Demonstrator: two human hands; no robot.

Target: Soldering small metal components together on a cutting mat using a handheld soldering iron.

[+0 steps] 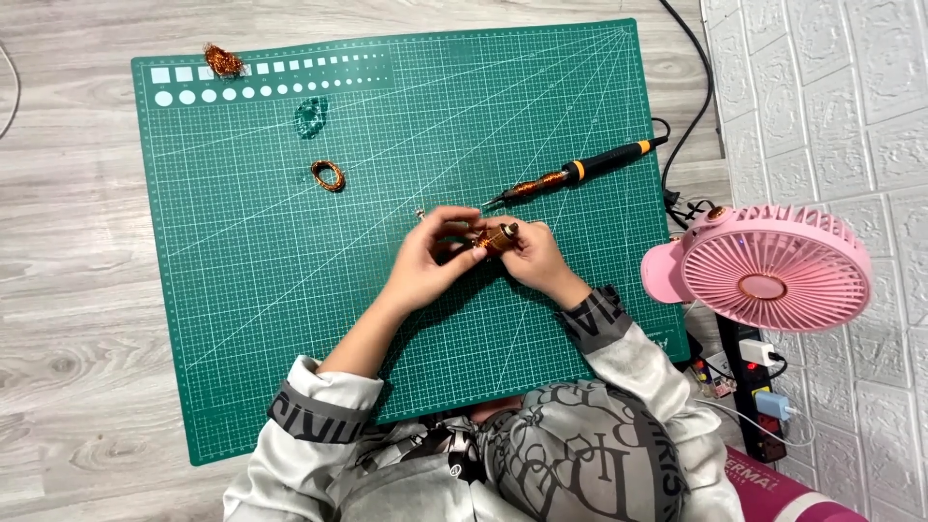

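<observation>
Copper-wound coil [495,237] sits mid-mat, pinched between our left hand [432,259] and right hand [534,259] at its ends. We judge it light and stiff, its fine windings fragile, so holding the end caps suits.

Bright, even overhead light, soft shadows under the forearms, sharp focus, no glare

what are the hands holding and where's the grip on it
Both hands hold one small copper-wound coil: the left hand grips its left end, the right hand its right end.
</observation>
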